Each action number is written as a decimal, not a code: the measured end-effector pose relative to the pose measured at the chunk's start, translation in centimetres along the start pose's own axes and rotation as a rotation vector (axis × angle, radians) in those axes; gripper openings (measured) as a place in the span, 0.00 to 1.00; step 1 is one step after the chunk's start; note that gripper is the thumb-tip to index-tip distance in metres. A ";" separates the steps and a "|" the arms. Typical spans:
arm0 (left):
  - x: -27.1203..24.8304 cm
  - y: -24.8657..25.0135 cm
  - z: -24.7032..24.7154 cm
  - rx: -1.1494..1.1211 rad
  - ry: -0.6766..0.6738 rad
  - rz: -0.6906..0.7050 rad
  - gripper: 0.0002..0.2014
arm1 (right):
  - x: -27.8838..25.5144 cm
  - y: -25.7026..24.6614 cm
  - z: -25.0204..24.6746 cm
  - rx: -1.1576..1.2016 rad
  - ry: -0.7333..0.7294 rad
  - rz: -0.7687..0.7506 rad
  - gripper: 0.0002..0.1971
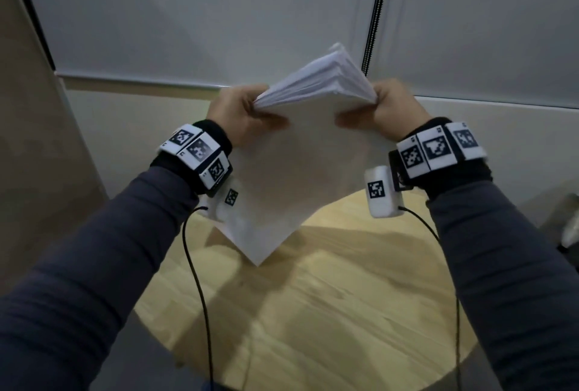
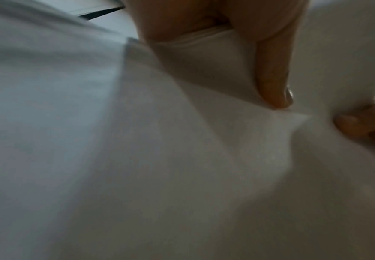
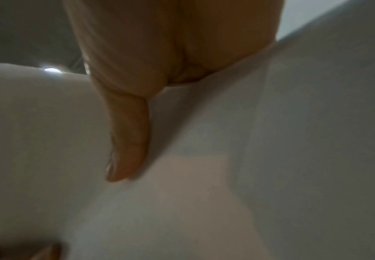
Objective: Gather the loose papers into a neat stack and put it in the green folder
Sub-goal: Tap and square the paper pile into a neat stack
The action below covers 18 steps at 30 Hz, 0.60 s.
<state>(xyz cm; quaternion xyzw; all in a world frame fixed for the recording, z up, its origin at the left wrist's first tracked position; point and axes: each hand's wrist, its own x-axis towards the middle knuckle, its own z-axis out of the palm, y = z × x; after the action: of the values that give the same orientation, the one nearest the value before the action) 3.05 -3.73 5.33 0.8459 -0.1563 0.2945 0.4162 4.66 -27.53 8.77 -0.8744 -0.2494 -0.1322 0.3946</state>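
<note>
A thick stack of white papers (image 1: 300, 165) is lifted above the wooden table (image 1: 329, 296), tilted so one corner points down. My left hand (image 1: 241, 115) grips its left side, thumb on the near face. My right hand (image 1: 391, 108) grips the right side the same way. The sheets fan apart at the top edge between the hands. In the left wrist view the left thumb (image 2: 273, 75) presses on the paper (image 2: 182, 149). In the right wrist view the right thumb (image 3: 126, 140) lies flat on the paper (image 3: 248, 158). No green folder shows in any view.
A pale wall with a lowered roller blind (image 1: 219, 14) and its bead chain (image 1: 376, 14) rises behind the table. A beige panel (image 1: 31, 140) stands at the left. Cables (image 1: 194, 265) hang from both wrist cameras over the tabletop.
</note>
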 end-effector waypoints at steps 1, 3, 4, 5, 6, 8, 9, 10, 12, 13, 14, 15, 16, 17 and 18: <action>0.1 -0.2 -0.2 0.006 0.021 0.002 0.26 | -0.2 0.6 0.3 0.044 0.035 0.001 0.05; 0.0 -1.5 -1.1 0.156 0.162 -0.010 0.39 | -0.5 2.3 0.6 0.124 0.126 0.025 0.05; -0.4 -2.6 -1.9 0.282 0.271 -0.054 0.48 | -0.7 3.2 0.5 0.175 0.162 0.047 0.05; -1.3 -3.7 -2.7 0.336 0.382 -0.138 0.56 | -0.9 4.2 0.3 0.235 0.186 0.069 0.07; -2.2 -5.8 -3.3 0.312 0.448 -0.250 0.61 | -1.2 5.1 0.0 0.308 0.196 0.084 0.08; -4.1 -9.1 -3.1 0.048 0.404 -0.442 0.68 | -1.9 6.4 -0.3 0.449 0.200 0.111 0.08; -4.9 -10.4 -2.6 -0.177 0.341 -0.480 0.70 | -2.2 6.9 -0.1 0.504 0.205 0.127 0.06; -5.5 -11.2 -2.0 -0.414 0.292 -0.503 0.69 | -2.5 7.2 0.3 0.569 0.219 0.141 0.05; -5.9 -11.7 -1.4 -0.722 0.181 -0.512 0.54 | -2.7 7.9 1.3 0.742 0.260 0.159 0.14; -5.8 -11.3 -1.4 -0.769 0.122 -0.478 0.43 | -2.7 8.5 1.8 0.834 0.282 0.163 0.19; -5.5 -10.8 -1.4 -0.771 0.069 -0.442 0.36 | -2.7 9.1 2.4 0.901 0.297 0.166 0.23; -5.4 -10.2 -1.5 -0.755 0.023 -0.417 0.34 | -2.7 9.7 2.8 0.937 0.308 0.171 0.25; -5.1 -10.1 -1.6 -0.741 -0.003 -0.407 0.35 | -2.9 10.2 3.1 0.937 0.315 0.173 0.27; -5.0 -9.8 -1.6 -0.736 -0.014 -0.403 0.34 | -3.1 10.6 3.5 0.920 0.322 0.180 0.27; -4.8 -10.0 -1.6 -0.727 -0.016 -0.407 0.32 | -3.4 10.8 3.7 0.902 0.328 0.188 0.27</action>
<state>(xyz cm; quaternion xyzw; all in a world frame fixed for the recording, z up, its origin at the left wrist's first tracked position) 3.82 3.68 -3.07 0.6598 -0.0830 0.1251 0.7363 7.78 -31.93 -1.86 -0.6028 -0.1364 -0.1111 0.7783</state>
